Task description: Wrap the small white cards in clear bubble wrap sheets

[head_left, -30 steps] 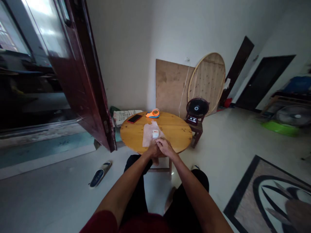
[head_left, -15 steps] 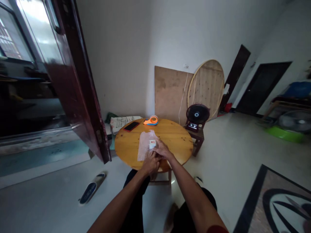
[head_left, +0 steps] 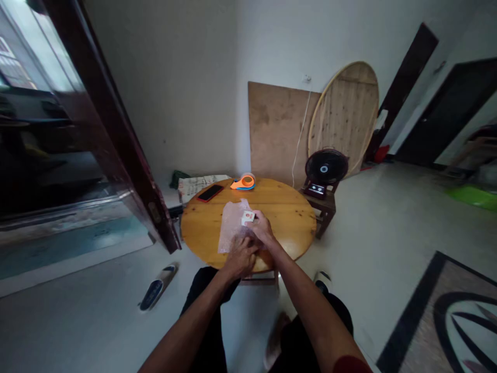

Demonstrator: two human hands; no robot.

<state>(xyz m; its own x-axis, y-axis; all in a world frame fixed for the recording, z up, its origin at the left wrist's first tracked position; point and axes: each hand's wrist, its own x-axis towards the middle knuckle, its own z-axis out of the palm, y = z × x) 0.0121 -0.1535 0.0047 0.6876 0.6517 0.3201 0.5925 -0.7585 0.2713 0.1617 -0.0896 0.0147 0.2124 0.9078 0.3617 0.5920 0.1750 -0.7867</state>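
A small white box (head_left: 247, 217) with a reddish print is gripped between the thumb and fingers of my right hand (head_left: 261, 229). The box is over a sheet of pinkish clear bubble wrap (head_left: 228, 225) that lies flat on the round wooden table (head_left: 293, 207). My left hand (head_left: 241, 255) rests at the near edge of the bubble wrap, below the box, with its fingers apart and touching the sheet. Its fingertips come close to my right hand. The part of the wrap under both hands is hidden.
Toward the table's far edge are an orange tape dispenser (head_left: 245, 182) and a phone (head_left: 210, 193). A small fan (head_left: 324, 168) stands on a wooden stool (head_left: 328, 203) to the right. A board (head_left: 277, 129) and a round tabletop (head_left: 345, 111) lean on the wall. A door (head_left: 128, 155) stands left.
The view has shifted a little. The white box in my right hand has turned and tilted, showing more of its printed face. My left hand stays at the wrap's near edge.
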